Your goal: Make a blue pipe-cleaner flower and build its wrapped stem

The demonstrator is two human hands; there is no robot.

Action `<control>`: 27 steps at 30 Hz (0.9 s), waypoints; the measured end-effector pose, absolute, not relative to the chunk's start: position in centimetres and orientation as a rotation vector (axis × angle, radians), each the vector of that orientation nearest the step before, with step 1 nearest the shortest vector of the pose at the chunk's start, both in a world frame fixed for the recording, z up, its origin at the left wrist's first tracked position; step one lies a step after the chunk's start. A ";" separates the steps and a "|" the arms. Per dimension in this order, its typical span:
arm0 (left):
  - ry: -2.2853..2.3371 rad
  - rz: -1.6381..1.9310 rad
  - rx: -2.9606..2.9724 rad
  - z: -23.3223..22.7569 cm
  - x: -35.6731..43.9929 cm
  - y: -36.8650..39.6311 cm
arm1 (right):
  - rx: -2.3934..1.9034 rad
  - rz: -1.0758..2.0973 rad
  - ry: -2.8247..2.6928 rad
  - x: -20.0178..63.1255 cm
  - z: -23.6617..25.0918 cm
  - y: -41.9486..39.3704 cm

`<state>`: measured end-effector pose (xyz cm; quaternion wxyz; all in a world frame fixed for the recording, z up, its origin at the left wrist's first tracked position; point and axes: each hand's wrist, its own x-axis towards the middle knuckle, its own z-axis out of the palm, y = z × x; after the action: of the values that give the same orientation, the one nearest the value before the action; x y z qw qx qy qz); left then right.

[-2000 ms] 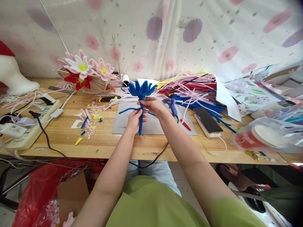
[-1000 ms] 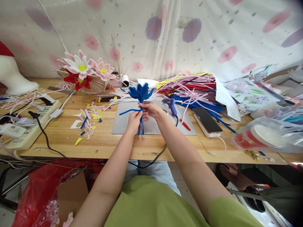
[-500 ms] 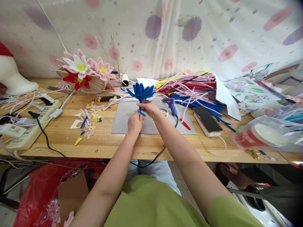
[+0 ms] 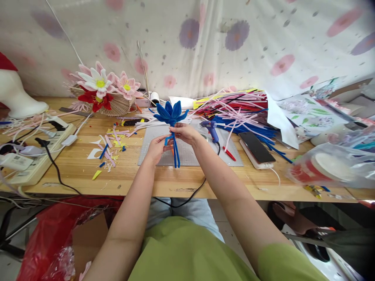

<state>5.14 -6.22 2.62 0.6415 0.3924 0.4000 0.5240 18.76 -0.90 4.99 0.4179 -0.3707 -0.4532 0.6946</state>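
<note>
No writing is legible. The right hand [image 4: 185, 132] has its fingers pinched on the blue pipe-cleaner flower [image 4: 170, 112] under its petals; the left hand [image 4: 156, 147], at 8 o'clock, has its fingers closed on a stem strand, above the grey cutting mat [image 4: 193, 155] on the bench [image 4: 131, 175].

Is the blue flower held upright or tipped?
Upright: blue flower has petals on top and stems hanging below the right hand.

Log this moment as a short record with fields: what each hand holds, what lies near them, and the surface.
left hand: at the stems of the blue pipe-cleaner flower, pinching a loose strand
right hand: grips the flower just under its petals
under the hands: grey cutting mat
right of the hands: blue glue gun, phone, pile of pipe cleaners
left of the hands: cut scraps, power strip
surface: wooden table
</note>
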 end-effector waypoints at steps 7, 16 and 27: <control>0.953 1.180 0.771 2.3 5.3 -5.8 | -0.877 1.775 -1.323 18.5 4.7 -1.0; 0.949 1.193 0.772 2.6 5.6 -5.9 | -1.052 1.596 -1.527 18.2 5.2 -2.7; 1.034 1.343 0.608 2.4 5.9 -5.4 | -0.840 0.372 -2.400 20.7 5.7 -5.5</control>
<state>5.89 -5.40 2.44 0.6213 0.2644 0.4499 0.5846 20.73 -5.47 5.69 0.2822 -0.3136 -0.8959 0.1390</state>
